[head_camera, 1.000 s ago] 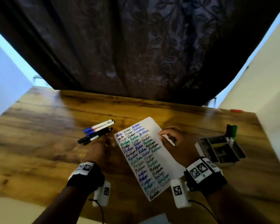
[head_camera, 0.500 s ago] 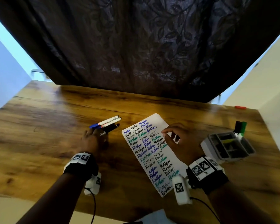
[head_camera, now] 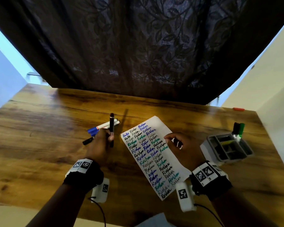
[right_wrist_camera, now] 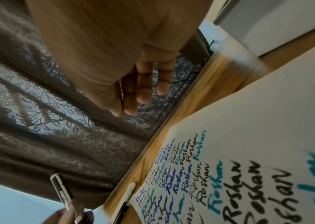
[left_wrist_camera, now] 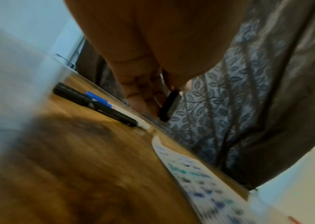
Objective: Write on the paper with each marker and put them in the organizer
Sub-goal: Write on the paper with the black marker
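My left hand (head_camera: 108, 136) grips a black marker (head_camera: 111, 126) and holds it raised, tip end pointing away from me, just left of the paper. In the left wrist view my fingers (left_wrist_camera: 143, 97) curl round that marker (left_wrist_camera: 169, 106). Two blue-capped white markers (head_camera: 103, 126) and another black marker (head_camera: 88, 141) lie on the table beside that hand. The white paper (head_camera: 169, 164) is covered with written words in black, blue and green. My right hand (head_camera: 172, 140) hovers over its right edge, fingers (right_wrist_camera: 143, 91) relaxed and holding nothing. The grey organizer (head_camera: 246, 151) sits at the right.
A green marker (head_camera: 241, 129) and a black marker (head_camera: 236, 128) stand in the organizer's far corner. A small red object (head_camera: 238, 109) lies at the table's far right edge. A dark patterned curtain (head_camera: 138, 46) hangs behind the wooden table (head_camera: 39, 128). A wall closes the right side.
My left hand reached into the group of markers, took hold of a black one and lifted it off the table. My right hand stayed over the paper.
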Demonstrator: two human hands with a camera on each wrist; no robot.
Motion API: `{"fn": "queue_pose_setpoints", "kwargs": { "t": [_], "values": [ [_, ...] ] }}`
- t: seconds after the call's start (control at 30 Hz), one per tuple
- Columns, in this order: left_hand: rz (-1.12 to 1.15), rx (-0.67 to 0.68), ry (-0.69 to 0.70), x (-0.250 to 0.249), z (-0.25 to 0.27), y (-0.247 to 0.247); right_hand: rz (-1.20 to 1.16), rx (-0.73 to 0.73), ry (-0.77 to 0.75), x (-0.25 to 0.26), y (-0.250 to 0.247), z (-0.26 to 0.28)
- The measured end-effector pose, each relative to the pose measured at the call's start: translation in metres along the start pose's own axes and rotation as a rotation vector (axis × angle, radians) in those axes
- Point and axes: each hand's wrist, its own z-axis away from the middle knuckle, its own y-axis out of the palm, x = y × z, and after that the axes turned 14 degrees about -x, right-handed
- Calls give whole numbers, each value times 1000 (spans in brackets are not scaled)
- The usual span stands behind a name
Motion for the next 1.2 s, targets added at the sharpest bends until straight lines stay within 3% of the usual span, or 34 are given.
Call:
{"fn": "queue_pose_setpoints", "kwargs": {
  "t": [0.13, 0.3, 0.5, 0.57, 0.67, 0.73, 1.03, 1.13, 1.2],
  "values": [
    [133, 41, 212, -44, 13, 2, -45, 61, 95, 5, 0, -1],
    [362, 246, 325, -90, 26, 20, -532, 140, 248, 32, -10, -7],
    [269, 298, 537, -125, 31, 46, -734, 21, 313, 24, -33, -2],
    [244, 361, 521, -131, 32, 51, -774, -10, 368, 19, -40, 0],
    [378, 457, 359, -136, 30, 53, -892, -113, 486, 10, -50, 2],
    [329, 477, 371, -140, 28, 54, -940, -141, 526, 5, -55, 1],
    [166, 486, 545, -160, 26, 65, -884, 15, 476, 0, -57, 4],
    [184, 518, 573, -158, 21, 66, -848, 72, 351, 3, -61, 0],
    [197, 547, 576, -154, 15, 62, -806, 36, 299, 1, -69, -4]
  ]
}}
